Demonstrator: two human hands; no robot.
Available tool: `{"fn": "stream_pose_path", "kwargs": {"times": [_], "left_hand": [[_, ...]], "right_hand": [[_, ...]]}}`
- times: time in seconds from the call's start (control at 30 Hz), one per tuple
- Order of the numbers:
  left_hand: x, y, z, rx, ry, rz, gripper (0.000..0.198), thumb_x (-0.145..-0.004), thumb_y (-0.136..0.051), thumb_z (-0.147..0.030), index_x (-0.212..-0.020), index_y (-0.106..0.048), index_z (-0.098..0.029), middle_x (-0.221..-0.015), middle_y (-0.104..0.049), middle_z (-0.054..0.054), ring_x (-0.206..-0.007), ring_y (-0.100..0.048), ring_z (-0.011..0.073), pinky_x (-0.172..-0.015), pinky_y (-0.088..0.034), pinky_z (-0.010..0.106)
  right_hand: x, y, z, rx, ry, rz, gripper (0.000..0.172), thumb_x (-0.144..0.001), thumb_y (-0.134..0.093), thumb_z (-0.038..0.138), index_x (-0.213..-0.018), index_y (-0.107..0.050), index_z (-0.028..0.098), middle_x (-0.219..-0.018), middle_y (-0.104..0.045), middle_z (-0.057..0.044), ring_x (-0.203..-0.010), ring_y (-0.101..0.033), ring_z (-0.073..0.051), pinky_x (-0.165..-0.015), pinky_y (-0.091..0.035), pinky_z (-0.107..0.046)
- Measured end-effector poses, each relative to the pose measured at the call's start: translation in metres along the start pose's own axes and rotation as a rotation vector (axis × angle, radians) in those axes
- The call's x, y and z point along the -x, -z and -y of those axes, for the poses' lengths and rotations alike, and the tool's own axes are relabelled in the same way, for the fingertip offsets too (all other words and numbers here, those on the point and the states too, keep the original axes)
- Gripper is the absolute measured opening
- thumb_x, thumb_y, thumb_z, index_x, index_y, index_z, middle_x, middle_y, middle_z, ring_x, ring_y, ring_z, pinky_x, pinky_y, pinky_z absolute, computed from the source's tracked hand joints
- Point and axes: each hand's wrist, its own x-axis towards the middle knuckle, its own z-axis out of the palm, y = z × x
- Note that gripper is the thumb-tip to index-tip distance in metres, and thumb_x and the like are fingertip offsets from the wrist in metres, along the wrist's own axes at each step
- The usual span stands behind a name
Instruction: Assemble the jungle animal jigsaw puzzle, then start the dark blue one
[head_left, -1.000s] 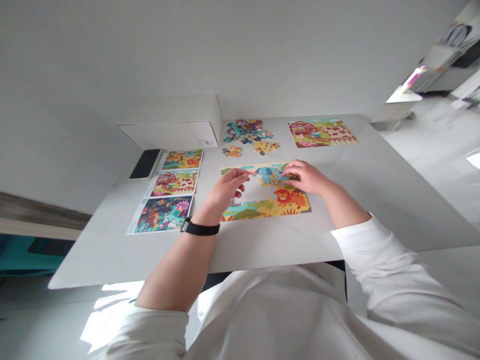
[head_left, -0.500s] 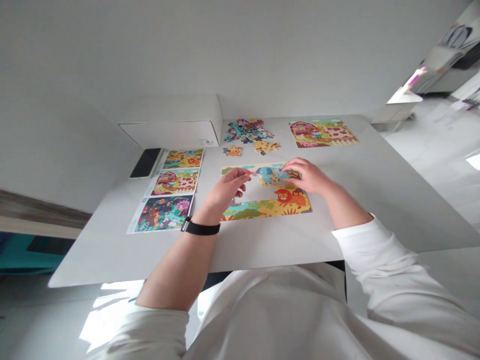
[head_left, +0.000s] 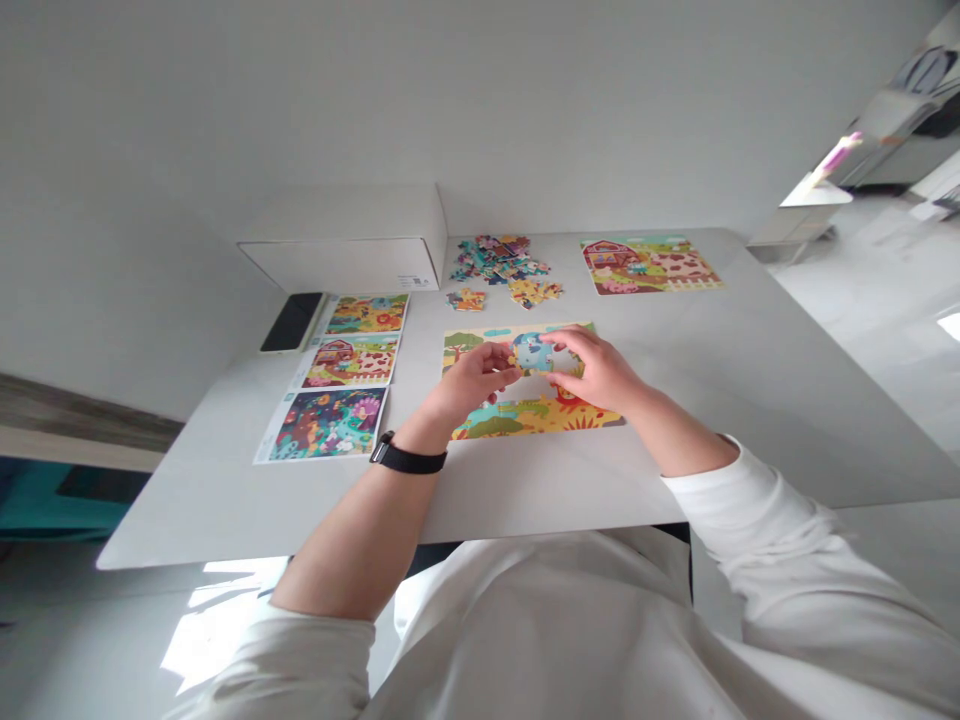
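Observation:
A partly assembled jigsaw puzzle (head_left: 499, 425) with a savanna picture lies on the table in front of me, its table-coloured middle open. Over its left part is my left hand (head_left: 478, 384), thumb and fingers pinched close to the elephant's left edge; whatever lies between them is hidden. My right hand (head_left: 596, 372) reaches in from the right, its thumb below and fingers above the blue elephant puzzle section (head_left: 531, 354), gripping it at the edges. Part of the lion at the lower right is covered by this hand.
Behind the puzzle lie a heap of loose pieces (head_left: 499, 260) and two small yellow-orange groups (head_left: 535, 292). A finished farm puzzle (head_left: 649, 266) is at back right. Picture sheets (head_left: 330, 412), a phone (head_left: 292, 323) and a white box (head_left: 345, 265) stand left.
My right hand has moved left, from the puzzle's right edge to around the elephant section. My left hand has shifted slightly right and down, so the hands are closer together.

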Motion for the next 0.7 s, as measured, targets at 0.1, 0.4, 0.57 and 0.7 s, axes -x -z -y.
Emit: {"fn": "stream_pose_path", "kwargs": {"times": [0.1, 0.4, 0.57, 0.7], "left_hand": [[-0.002, 0.000, 0.003, 0.000, 0.002, -0.007, 0.043, -0.076, -0.093, -0.035, -0.105, -0.065, -0.022, -0.077, -0.066, -0.004, -0.056, -0.055, 0.0081, -0.049, -0.041, 0.021], [-0.003, 0.000, 0.002, -0.053, -0.022, -0.024, 0.055, -0.073, -0.094, -0.024, -0.119, -0.064, -0.021, -0.091, -0.073, -0.001, -0.063, -0.061, 0.0085, -0.053, -0.044, 0.020], [-0.005, -0.003, 0.007, -0.012, -0.057, -0.027, 0.057, -0.076, -0.093, -0.025, -0.123, -0.061, -0.022, -0.088, -0.073, -0.002, -0.064, -0.062, 0.0099, -0.052, -0.044, 0.021], [-0.005, -0.006, 0.009, 0.067, -0.047, -0.078, 0.050, -0.079, -0.090, -0.027, -0.119, -0.061, -0.022, -0.082, -0.067, -0.005, -0.060, -0.057, 0.0080, -0.053, -0.044, 0.020]], "right_hand": [[0.001, -0.003, -0.001, -0.015, -0.001, 0.009, 0.056, -0.092, -0.081, 0.027, -0.146, -0.066, 0.033, -0.139, -0.073, -0.010, -0.120, -0.073, -0.033, -0.104, -0.063, -0.052], [0.001, 0.000, -0.001, -0.009, -0.032, -0.007, 0.057, -0.091, -0.083, 0.028, -0.145, -0.066, 0.032, -0.136, -0.074, -0.010, -0.110, -0.074, -0.031, -0.101, -0.064, -0.050], [0.001, -0.007, 0.002, -0.002, -0.058, -0.055, 0.058, -0.091, -0.083, 0.029, -0.146, -0.066, 0.032, -0.133, -0.073, -0.011, -0.109, -0.074, -0.030, -0.102, -0.064, -0.050], [0.003, -0.014, 0.006, -0.001, -0.061, -0.049, 0.062, -0.090, -0.084, 0.029, -0.148, -0.065, 0.033, -0.132, -0.072, -0.010, -0.109, -0.074, -0.030, -0.100, -0.065, -0.051]]}}
